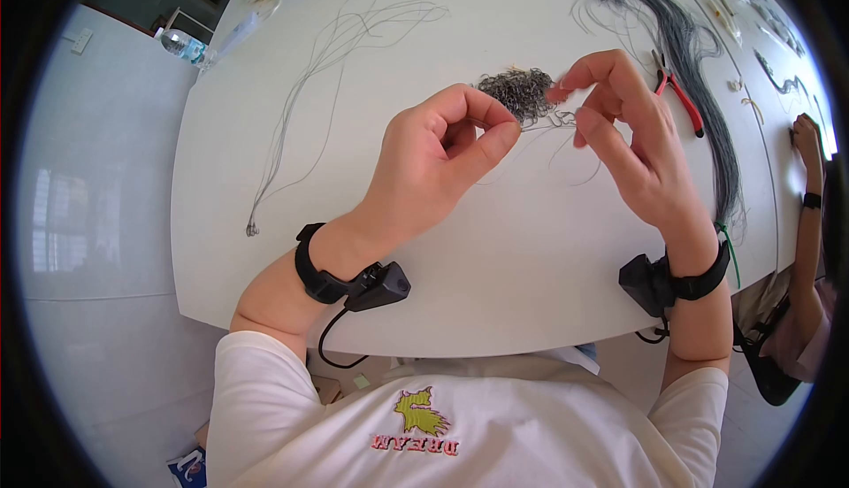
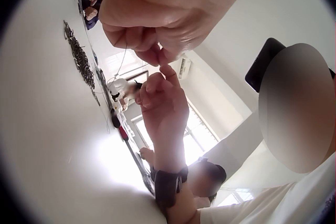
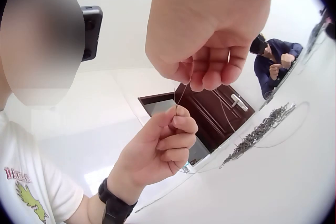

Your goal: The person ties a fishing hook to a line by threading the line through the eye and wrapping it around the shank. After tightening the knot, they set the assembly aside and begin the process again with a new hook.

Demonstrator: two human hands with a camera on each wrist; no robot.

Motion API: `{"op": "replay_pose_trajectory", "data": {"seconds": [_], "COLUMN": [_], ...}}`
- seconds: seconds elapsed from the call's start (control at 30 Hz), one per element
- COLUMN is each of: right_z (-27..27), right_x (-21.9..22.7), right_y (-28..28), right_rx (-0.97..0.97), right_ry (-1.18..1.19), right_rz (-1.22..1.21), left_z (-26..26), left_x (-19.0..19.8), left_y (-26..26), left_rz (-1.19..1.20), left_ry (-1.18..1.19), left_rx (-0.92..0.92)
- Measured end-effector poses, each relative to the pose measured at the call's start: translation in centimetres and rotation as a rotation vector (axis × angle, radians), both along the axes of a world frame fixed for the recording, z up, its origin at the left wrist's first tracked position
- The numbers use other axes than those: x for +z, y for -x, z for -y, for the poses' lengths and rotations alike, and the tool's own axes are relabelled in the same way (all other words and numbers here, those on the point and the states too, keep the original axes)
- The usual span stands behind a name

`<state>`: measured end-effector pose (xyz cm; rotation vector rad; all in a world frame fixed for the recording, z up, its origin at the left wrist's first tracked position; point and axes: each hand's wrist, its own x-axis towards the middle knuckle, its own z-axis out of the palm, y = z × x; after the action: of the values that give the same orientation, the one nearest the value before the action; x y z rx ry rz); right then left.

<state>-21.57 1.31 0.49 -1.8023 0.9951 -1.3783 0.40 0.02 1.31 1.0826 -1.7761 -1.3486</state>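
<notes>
My left hand (image 1: 433, 156) pinches a thin dark strand between thumb and forefinger; in the right wrist view the strand (image 3: 181, 97) rises from the left fingertips (image 3: 177, 112) toward my right hand. The right hand (image 1: 632, 134) is raised beside it, thumb and forefinger apart in the head view, the fingers loosely bent. Whether it touches the strand is unclear. Behind the hands lies a pile of small curly dark pieces (image 1: 515, 94), with a few loose loops (image 1: 562, 119) at its right edge. Long thin strands curve beside the pile (image 3: 294, 134).
Loose long strands (image 1: 305, 81) lie on the white table (image 1: 495, 267) at left. Red-handled pliers (image 1: 681, 99) and a long dark bundle (image 1: 721, 134) tied with green are at right. A water bottle (image 1: 183, 46) stands back left; another person's arm (image 1: 806, 205) is far right.
</notes>
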Motion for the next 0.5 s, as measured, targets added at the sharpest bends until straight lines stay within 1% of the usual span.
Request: {"op": "replay_pose_trajectory", "data": {"seconds": [0.07,0.1,0.17,0.23,0.3,0.5], "right_z": [-0.41,-0.6,-1.0,-1.06,-0.79,-0.91], "right_x": [1.15,1.31,1.49,1.49,1.03,0.72], "right_y": [-0.18,-0.25,-0.35,-0.84,-0.98,-1.07], "right_rx": [-0.163,-0.161,-0.136,-0.155,-0.178,-0.14], "right_ry": [0.278,0.278,0.352,0.361,0.421,0.498], "right_rz": [-0.288,-0.288,-0.362,-0.377,-0.443,-0.451], "left_z": [-0.18,-0.25,-0.35,-0.46,-0.5,-0.47], "left_x": [0.1,0.14,0.21,0.28,0.3,0.38], "left_y": [0.11,0.08,0.07,0.15,0.21,0.2], "left_rz": [0.047,0.047,0.063,0.054,0.048,0.047], "left_ry": [0.084,0.084,0.101,0.106,0.11,0.058], "left_rx": [0.04,0.042,0.037,0.033,0.026,0.033]}}
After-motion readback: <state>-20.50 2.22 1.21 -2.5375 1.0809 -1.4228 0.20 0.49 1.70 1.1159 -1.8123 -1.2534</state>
